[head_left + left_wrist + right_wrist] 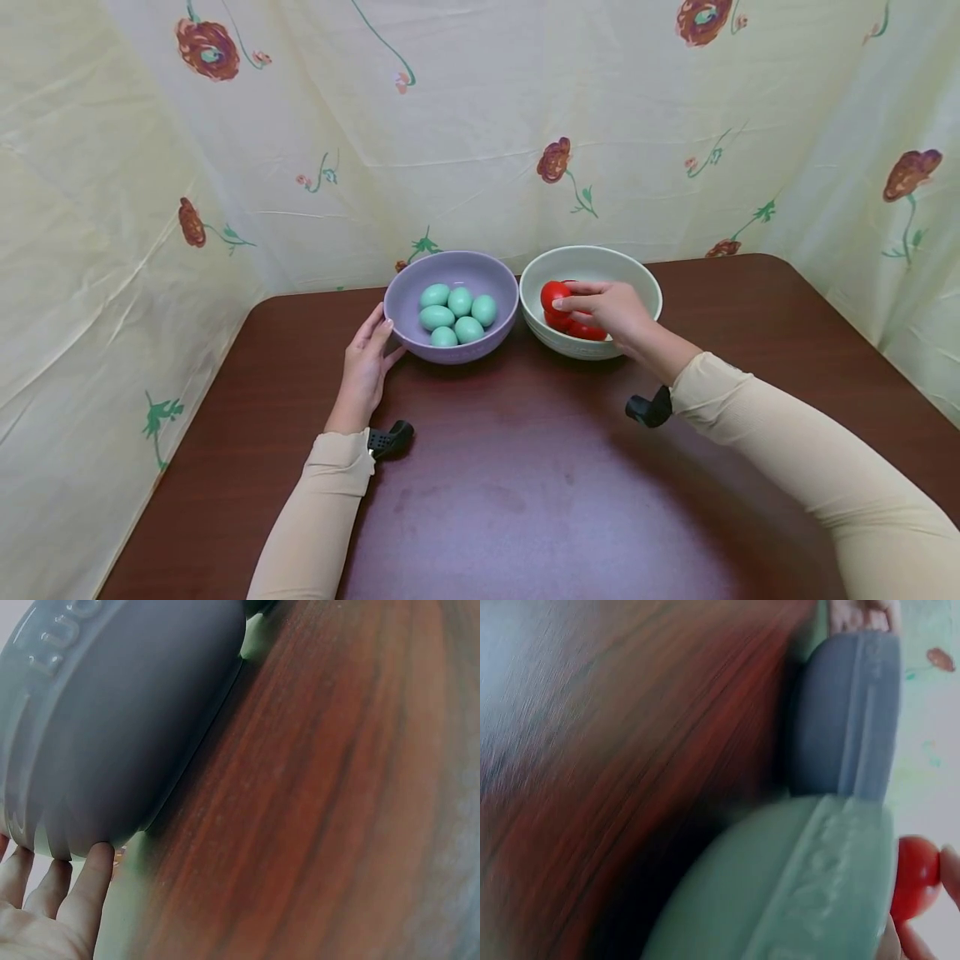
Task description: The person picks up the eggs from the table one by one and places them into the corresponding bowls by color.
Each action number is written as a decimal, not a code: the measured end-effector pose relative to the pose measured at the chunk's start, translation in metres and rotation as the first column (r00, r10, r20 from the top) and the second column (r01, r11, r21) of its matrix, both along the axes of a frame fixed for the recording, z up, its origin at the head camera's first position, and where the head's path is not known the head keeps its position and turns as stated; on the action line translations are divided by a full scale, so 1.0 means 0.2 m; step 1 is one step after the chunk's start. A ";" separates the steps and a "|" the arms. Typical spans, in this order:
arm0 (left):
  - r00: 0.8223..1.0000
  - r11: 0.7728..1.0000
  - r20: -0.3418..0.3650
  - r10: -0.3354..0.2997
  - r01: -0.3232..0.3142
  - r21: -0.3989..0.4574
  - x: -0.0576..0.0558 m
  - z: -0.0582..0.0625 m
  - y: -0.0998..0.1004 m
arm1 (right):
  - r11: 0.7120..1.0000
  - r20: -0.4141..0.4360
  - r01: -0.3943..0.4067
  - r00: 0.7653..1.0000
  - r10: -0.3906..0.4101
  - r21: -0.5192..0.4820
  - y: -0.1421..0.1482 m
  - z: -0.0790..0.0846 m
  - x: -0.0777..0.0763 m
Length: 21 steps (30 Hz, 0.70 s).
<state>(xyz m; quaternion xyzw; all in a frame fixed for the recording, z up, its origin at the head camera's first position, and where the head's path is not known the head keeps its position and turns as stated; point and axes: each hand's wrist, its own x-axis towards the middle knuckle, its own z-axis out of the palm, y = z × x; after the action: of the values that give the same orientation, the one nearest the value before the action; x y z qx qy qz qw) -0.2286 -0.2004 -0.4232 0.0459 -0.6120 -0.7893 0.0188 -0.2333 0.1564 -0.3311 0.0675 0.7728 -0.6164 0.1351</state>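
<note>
My left hand point(366, 362) rests on the left side of a purple bowl point(452, 353), its fingers extended along the wall. In the left wrist view the fingertips touch the outside of that bowl point(142, 727). Several teal eggs point(437, 317) lie in it. Over the pale green bowl point(540, 333) to the right, my right hand point(603, 308) pinches a red egg point(553, 297) between thumb and fingers. More red eggs point(587, 331) lie beneath, partly hidden by the hand. The right wrist view shows the held egg point(916, 876) beyond the green bowl's rim.
Both bowls stand side by side near the far edge of a dark brown wooden table point(525, 483). A cream floral cloth point(465, 125) hangs behind and at both sides. Black wrist devices point(392, 440) are strapped on both forearms.
</note>
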 end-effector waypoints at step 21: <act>1.000 1.000 0.004 -0.007 0.007 -0.025 0.00 -0.01 0.01 | 0.894 -0.086 -0.140 0.977 0.193 0.425 0.04 -0.10 -0.07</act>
<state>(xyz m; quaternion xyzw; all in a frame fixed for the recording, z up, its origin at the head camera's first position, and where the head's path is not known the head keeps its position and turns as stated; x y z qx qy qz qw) -0.2295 -0.1993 -0.4250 0.0451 -0.6222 -0.7814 0.0155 -0.2464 0.1645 -0.3503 -0.0106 0.8963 -0.4266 0.1210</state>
